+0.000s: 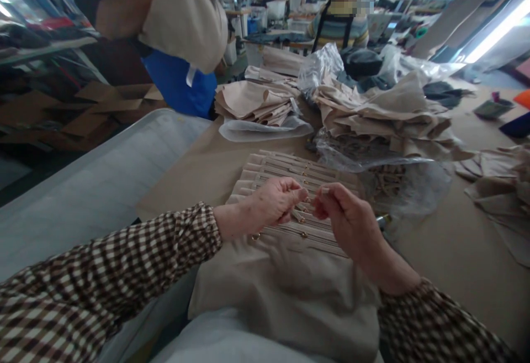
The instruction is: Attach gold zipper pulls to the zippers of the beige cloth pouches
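My left hand (275,203) and my right hand (345,216) meet above a row of overlapping beige fabric pieces (290,186) with small brass fittings, spread on the brown table (455,241). Both hands have fingers pinched together, fingertips almost touching, around something small that I cannot make out. A larger beige cloth (285,291) lies below my wrists, toward me. My sleeves are brown-and-white checked.
Stacks of beige fabric (256,103) and crumpled clear plastic bags (372,153) fill the far side of the table. A grey bin (103,186) stands at the left. A person in blue (178,81) holds beige cloth at the back left; another person (343,23) sits farther back.
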A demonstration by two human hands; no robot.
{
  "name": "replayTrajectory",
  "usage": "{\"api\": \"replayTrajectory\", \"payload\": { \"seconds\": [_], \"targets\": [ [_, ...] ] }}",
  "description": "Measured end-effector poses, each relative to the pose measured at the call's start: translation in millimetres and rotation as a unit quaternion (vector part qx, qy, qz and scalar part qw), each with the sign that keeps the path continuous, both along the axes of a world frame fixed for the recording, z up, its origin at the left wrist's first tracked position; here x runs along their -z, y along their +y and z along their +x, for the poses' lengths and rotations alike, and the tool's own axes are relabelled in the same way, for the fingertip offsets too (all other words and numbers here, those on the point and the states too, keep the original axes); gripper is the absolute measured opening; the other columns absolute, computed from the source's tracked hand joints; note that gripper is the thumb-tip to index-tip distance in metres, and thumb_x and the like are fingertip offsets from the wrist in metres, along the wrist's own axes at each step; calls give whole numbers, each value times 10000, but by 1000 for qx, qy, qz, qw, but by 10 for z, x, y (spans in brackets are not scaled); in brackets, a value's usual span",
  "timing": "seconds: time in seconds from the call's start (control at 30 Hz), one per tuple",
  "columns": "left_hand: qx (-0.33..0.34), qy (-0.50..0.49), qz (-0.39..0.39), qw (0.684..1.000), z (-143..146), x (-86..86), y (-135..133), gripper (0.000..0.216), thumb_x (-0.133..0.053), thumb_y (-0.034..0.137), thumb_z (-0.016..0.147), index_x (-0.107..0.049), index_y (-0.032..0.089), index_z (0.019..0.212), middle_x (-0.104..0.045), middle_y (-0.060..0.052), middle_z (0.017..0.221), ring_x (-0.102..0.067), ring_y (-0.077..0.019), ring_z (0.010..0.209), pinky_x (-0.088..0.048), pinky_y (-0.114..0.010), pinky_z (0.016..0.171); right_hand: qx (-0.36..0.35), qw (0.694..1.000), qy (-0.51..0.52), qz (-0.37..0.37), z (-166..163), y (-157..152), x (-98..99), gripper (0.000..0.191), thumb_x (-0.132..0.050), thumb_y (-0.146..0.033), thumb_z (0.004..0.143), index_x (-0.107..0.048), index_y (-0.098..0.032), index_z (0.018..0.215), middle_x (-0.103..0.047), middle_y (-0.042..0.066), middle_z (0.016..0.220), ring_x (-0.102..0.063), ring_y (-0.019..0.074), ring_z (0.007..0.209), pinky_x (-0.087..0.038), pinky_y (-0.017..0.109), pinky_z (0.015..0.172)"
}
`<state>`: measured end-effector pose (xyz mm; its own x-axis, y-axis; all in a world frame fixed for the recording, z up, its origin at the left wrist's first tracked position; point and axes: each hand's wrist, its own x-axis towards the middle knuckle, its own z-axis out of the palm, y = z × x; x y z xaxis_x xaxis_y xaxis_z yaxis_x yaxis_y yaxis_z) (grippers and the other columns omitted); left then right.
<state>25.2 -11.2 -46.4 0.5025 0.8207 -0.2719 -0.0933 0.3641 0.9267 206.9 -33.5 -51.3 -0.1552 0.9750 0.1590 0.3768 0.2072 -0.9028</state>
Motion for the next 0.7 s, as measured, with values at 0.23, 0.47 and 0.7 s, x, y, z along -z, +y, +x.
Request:
{"api": "replayTrajectory", "payload": {
  "seconds": [0.23, 0.47, 0.7],
  "targets": [
    [108, 108, -27, 988, -12, -20, -77, 517, -687, 668, 733, -508, 183, 744, -357, 104, 498, -304, -46, 370, -235, -191, 362, -69, 972, -217, 49, 118, -206, 5, 231, -509, -329, 928, -697, -216, 856, -671, 42, 733, -605, 153, 636, -441, 268, 611],
    [202, 257, 215, 920, 11, 76, -30, 230, -602, 288, 845, -581, 151, 661, -456, 56, 569, -396, -80, 540, -279, -227, 510, -66, 962, -107, -243, 106, -255, 126, 295, -539, -443, 803, -570, -199, 639, -486, -38, 472, -411, 94, 406, -297, 215, 399],
    [243, 386, 333, 825, 39, 43, -10, 263, -538, 144, 862, -568, 141, 601, -525, 10, 558, -426, -107, 543, -284, -253, 532, -65, 964, -244, -78, 203, -251, 249, 183, -518, -252, 792, -669, -194, 705, -627, -13, 599, -538, 123, 571, -356, 228, 551]
  ]
}}
